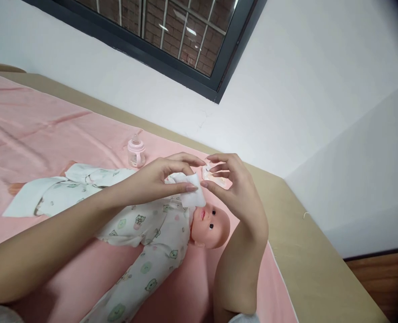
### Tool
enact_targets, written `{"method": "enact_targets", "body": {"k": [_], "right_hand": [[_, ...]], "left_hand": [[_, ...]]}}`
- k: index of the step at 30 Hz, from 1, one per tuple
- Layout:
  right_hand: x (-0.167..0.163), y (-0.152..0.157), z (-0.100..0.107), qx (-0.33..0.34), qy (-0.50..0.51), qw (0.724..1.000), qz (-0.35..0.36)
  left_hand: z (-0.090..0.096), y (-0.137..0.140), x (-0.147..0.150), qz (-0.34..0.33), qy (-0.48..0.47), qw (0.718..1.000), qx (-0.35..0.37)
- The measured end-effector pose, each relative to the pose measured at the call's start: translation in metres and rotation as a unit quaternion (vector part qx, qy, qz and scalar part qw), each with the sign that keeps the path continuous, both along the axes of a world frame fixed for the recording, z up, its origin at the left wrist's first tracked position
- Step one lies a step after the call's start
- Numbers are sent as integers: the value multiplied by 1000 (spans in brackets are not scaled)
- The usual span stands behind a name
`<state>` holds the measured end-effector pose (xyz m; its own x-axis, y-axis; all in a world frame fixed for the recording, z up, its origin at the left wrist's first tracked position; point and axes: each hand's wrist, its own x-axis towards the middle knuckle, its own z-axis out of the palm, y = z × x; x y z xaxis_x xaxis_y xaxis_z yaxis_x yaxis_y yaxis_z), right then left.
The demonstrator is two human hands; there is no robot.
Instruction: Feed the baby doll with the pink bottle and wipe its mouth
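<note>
My left hand (165, 177) pinches a folded white tissue (195, 198) between thumb and fingers, above the upper chest and chin of a baby doll (215, 229). Close to the tissue's right edge, my right hand (237, 186) is raised with its fingers curved and apart; nothing shows in it. The doll lies on its back in white pyjamas (165, 231) printed with green and brown bears. My hands and the tissue cover part of its chest and one arm. Partly hidden behind my right fingers is a small white, shiny item (207, 172) whose kind I cannot make out.
A pink-lidded baby bottle (136, 152) stands upright beyond the doll. Pink cloth (94, 148) with creases covers a tan surface (306, 251) whose border runs along the white wall (269, 103). A dark-framed window (215, 85) with bars is above.
</note>
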<state>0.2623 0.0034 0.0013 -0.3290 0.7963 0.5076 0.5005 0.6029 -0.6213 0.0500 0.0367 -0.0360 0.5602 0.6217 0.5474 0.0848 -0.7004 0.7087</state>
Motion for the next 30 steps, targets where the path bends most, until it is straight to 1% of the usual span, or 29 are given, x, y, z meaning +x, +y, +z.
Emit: {"method": "enact_targets", "body": {"k": [2,5,7,9,10,13,16,19,21,26,28,30], "right_hand": [[-2,-8,2,31,-16,999,-27],[8,-18,7,61,-8,997,-38],[24,-20,9,76,30,995,-59],[45,-15,8,73,73,991,-84],[55,-10,5,61,89,990,-90],[83,18,-11,-23,113,991,-64],[101,54,-37,-125,124,984,-9],[107,84,-67,-249,118,961,23],[106,97,-86,-313,129,940,43],[97,115,-127,-407,189,889,90],[94,117,-141,-430,212,872,98],[90,119,-153,-438,236,862,94]], "left_hand": [[0,-1,1,-10,-25,999,-17],[-1,0,2,-68,-51,992,-96],[-2,1,3,-103,-52,981,-153],[-4,3,5,-113,-29,976,-185],[-6,4,7,-110,-6,975,-193],[-12,5,15,-79,99,974,-186],[-20,3,25,-29,189,972,-135],[-27,0,35,0,234,967,-104],[-32,-1,39,3,245,965,-97],[-41,-1,42,-1,242,966,-88],[-43,-1,43,4,244,967,-78],[-43,-2,43,8,245,967,-65]]}}
